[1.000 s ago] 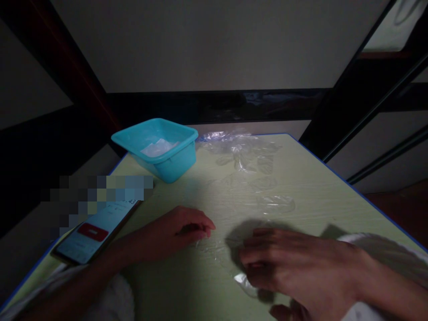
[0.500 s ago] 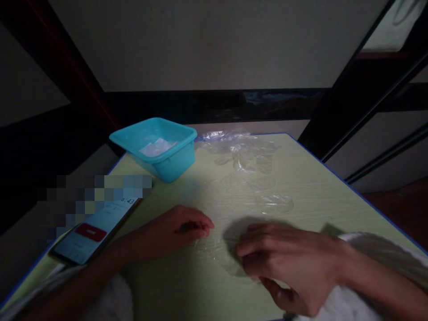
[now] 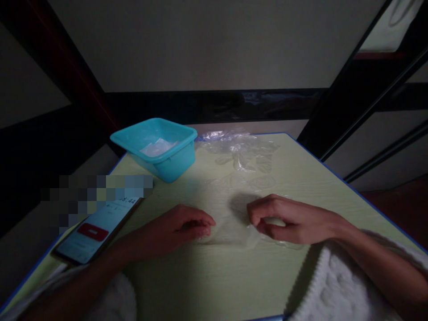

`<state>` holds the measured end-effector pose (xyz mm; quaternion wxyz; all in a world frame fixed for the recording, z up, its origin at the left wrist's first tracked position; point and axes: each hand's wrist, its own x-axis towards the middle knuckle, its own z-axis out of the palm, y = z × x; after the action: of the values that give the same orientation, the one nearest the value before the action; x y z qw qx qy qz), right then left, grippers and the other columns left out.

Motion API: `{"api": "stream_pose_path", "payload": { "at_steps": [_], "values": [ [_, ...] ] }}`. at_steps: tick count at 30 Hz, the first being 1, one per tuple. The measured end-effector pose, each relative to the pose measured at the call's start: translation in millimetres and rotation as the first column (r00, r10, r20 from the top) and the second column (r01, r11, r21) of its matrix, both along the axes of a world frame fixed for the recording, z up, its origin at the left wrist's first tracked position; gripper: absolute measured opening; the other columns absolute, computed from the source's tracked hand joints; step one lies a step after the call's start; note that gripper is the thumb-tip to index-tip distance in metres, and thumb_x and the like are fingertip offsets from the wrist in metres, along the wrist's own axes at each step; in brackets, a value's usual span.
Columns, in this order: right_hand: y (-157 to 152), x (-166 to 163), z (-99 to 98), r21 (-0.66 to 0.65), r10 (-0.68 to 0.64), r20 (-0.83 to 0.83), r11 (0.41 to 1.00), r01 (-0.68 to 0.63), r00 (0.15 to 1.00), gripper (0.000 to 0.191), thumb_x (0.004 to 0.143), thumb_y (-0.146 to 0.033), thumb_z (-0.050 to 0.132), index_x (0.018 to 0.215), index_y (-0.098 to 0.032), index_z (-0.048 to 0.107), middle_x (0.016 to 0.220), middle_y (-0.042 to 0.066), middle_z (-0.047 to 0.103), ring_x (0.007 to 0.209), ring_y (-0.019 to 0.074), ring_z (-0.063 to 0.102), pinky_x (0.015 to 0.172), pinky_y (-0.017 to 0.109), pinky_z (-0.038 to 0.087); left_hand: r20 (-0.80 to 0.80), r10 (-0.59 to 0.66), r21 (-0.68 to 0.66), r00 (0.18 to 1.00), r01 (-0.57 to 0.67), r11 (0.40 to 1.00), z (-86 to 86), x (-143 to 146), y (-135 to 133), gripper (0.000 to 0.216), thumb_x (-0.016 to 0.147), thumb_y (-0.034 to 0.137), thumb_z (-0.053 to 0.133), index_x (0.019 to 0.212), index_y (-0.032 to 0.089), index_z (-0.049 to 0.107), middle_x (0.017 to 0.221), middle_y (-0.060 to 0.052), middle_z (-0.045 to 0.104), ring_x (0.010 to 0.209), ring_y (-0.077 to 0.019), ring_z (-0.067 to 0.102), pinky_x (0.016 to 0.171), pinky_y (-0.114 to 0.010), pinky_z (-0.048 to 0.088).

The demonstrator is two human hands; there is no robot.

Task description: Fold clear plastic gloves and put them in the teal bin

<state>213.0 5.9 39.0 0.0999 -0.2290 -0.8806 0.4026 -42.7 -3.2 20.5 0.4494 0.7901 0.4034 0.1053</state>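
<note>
A thin, see-through plastic glove is stretched low over the table between my two hands. My left hand pinches its left end, thumb against fingers. At the glove's right side, my right hand is closed in a pinch with the fingers curled. Part of the clear plastic shows below the right hand. Just beyond my hands, more clear plastic gloves lie flat and crumpled; their outlines are faint and overlap.
A turquoise plastic basket with white material inside stands at the back left. A phone with a lit screen lies at the left edge. Crumpled clear film lies along the far edge of the pale, blue-edged table.
My right hand has moved up and away from me, turning from palm down to a sideways pinch. The glove's right part has shifted with it. My left hand has stayed almost still.
</note>
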Motion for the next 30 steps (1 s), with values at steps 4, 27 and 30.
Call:
{"api": "stream_pose_path", "payload": {
  "at_steps": [4,27,30],
  "values": [
    [7,6,-2.6,0.015,-0.062,0.068,0.998,0.061,0.996,0.016,0.075,-0.008,0.041,0.063,-0.018,0.039,0.063,-0.002,0.044,0.059,0.0099,0.042,0.056,0.023,0.033,0.029,0.001,-0.039,1.0,0.001,0.999,-1.0,1,0,0.025,0.081,0.033,0.05,0.09,0.014,0.064,0.082,-0.003,0.067,0.075,-0.0163,0.059,0.067,-0.024,0.045],
    [2,-3,-10.7,0.449,-0.173,-0.014,0.879,0.161,0.985,0.016,0.088,-0.016,0.041,0.084,-0.013,0.056,0.079,0.005,0.054,0.072,0.0147,0.051,0.064,0.027,0.043,0.075,0.164,-0.034,0.984,-0.162,0.986,-9.8,4,5,0.025,0.069,0.019,0.054,0.092,0.013,0.061,0.072,0.0,0.062,0.064,-0.0134,0.054,0.062,-0.024,0.044],
    [-4,-10,-12.4,0.436,0.093,-0.001,0.896,-0.083,0.996,0.025,0.09,-0.017,0.04,0.103,-0.009,0.059,0.097,0.012,0.061,0.091,0.0181,0.056,0.08,0.032,0.047,0.109,0.186,-0.06,0.977,-0.18,0.982,-12.8,4,4,0.026,0.069,0.018,0.055,0.094,0.013,0.06,0.073,0.0,0.062,0.065,-0.0129,0.055,0.062,-0.024,0.045]
  ]
}}
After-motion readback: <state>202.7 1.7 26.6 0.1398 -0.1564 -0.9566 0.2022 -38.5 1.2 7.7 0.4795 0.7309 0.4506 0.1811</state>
